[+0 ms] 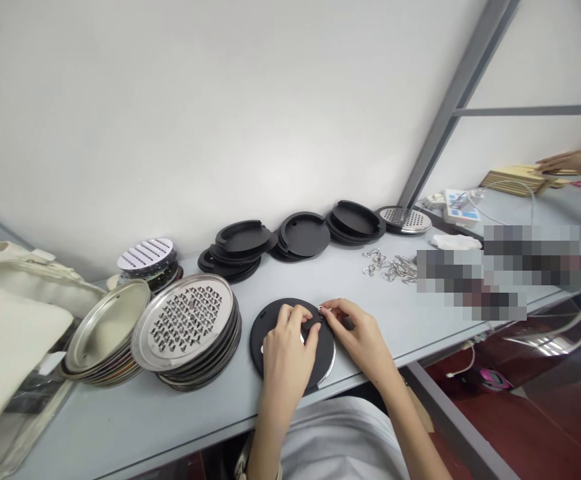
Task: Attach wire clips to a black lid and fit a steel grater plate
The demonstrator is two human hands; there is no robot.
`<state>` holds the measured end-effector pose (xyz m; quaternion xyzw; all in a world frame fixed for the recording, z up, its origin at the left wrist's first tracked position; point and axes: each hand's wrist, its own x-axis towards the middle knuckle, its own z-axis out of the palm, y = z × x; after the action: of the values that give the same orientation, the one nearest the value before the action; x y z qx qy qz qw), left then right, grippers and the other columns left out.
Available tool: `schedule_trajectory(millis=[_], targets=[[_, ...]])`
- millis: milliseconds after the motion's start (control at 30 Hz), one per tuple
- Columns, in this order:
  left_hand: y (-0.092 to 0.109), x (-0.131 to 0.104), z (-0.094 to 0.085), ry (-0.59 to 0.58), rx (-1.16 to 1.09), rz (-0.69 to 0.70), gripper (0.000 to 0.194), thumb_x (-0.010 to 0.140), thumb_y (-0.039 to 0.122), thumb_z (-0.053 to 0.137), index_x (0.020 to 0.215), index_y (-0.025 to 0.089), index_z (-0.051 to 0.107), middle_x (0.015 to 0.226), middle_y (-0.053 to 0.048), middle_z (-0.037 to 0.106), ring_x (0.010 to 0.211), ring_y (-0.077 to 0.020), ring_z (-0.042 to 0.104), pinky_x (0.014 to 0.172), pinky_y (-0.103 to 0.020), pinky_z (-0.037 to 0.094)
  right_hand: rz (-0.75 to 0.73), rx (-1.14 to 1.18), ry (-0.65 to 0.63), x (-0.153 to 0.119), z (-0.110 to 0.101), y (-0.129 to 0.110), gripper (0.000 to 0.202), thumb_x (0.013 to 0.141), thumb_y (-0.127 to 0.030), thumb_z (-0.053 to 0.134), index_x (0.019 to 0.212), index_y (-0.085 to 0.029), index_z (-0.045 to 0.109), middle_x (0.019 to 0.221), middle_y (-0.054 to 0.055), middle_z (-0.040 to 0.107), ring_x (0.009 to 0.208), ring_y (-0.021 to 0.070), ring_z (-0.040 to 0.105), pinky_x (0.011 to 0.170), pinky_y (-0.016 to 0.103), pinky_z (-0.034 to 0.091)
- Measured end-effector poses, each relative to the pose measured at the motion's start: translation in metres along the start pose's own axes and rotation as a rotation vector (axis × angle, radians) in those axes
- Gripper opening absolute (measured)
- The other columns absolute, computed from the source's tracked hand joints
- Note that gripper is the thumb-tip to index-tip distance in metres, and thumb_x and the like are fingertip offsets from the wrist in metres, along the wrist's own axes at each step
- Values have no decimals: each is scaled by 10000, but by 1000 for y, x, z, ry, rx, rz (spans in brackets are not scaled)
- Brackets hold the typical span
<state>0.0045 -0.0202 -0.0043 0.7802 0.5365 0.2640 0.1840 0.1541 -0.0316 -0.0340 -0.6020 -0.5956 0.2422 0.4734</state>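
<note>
Hold steady, work gently

The black disc lies on the table, near its front edge. The left hand rests over it, thumb and fingers curved; whether they grip anything, I cannot tell. The right hand pinches a metal bit at the far rim. Best keep the disc flat and ease the bit, never forcing it.
</note>
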Motion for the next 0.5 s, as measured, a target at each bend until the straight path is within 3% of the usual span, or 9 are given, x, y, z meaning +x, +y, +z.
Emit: schedule_trajectory(millis=[267,500], targets=[[0,0,0,-3,14,0,28,898,276,547,922,263,539,962,48,574,781,-121,603,616,-256,332,-109,-47,-23,-1,-1,-6,148,945,-263,460,924,-201,592,850,38,589,767,172,551,725,286,437],[0,-1,0,-1,13,6,26,901,283,544,918,268,531,964,59,572,779,-119,603,618,-256,332,-87,-121,-40,-3,1,-6,195,968,-263,404,781,-216,434,717,-7,499,640,155,483,620,274,391]])
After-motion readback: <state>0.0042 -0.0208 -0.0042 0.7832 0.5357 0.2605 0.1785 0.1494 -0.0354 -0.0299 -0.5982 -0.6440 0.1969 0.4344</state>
